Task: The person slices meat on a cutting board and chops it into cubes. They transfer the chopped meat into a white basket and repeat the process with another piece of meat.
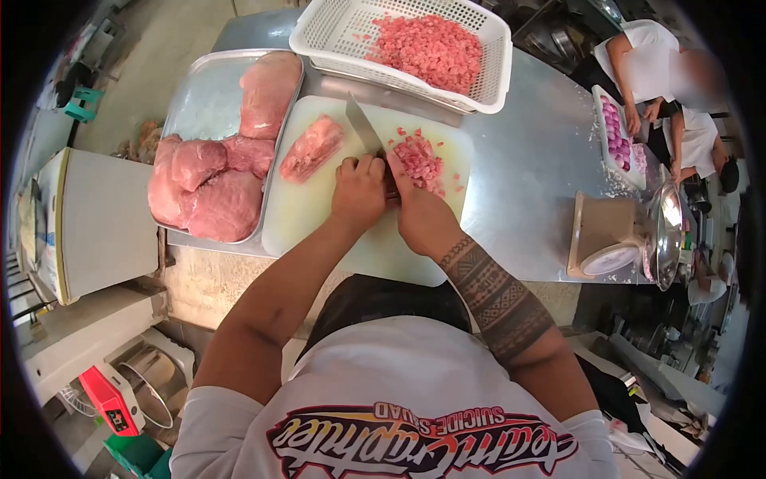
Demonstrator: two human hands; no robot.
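Note:
My right hand (423,214) is closed around the handle of a kitchen knife (365,126), whose broad blade points away and to the left over the white cutting board (307,227). Close beside the blade, my left hand (359,190) has its fingers curled down on the board; what lies under them is hidden. To the right of the knife is a small heap of diced meat (419,161), with a few loose bits around it. A larger piece of raw meat (312,149) rests on the board left of the blade, apart from both hands.
Left of the board, a metal tray (199,76) holds large raw meat pieces (209,185). A white perforated basket (331,40) of diced meat stands beyond it. A weighing scale (605,231) sits at right. Co-workers' hands (633,120) are near a tray of purple onions (616,136).

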